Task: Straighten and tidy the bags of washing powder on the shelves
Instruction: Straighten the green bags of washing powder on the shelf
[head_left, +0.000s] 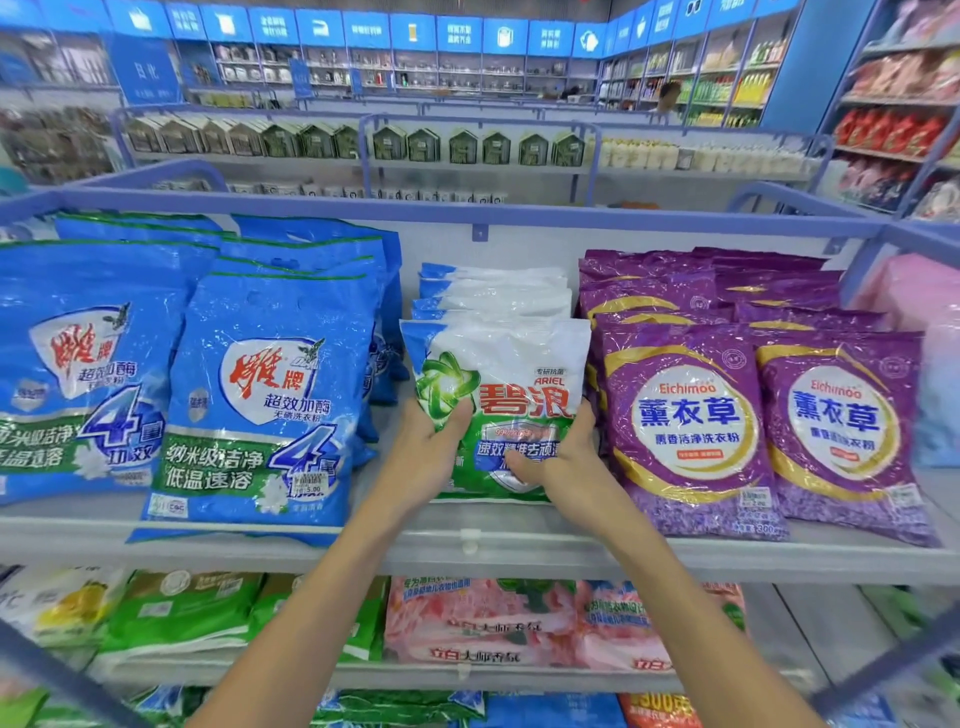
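**Front bag squared up in the middle of the top shelf**

A white and green bag (511, 395) of washing powder stands at the middle of the top shelf (467, 543), close to its front edge, held at its lower corners by both hands. The left hand (431, 447) grips the lower left corner with the thumb curled over the printed face. The right hand (561, 457) grips the lower right corner the same way. The other fingers of both hands are hidden behind the bag.

The bag leans back with its print facing the aisle, its top seam toward the back of the shelf and its bottom toward the front edge. Its long axis runs front to back, near enough square to that edge.

Behind it a row of matching white bags (493, 291) runs toward the back rail. Blue bags (270, 405) lie just beside it on the left, one of them overhanging the front edge, and purple bags (680, 415) press against it on the right. Pink bags (467, 623) fill the shelf below.

The step in hand appears to be lining up this front bag with its row. The next move likely calls for setting it down level, clear of both neighbours, then pushing back the overhanging blue one.
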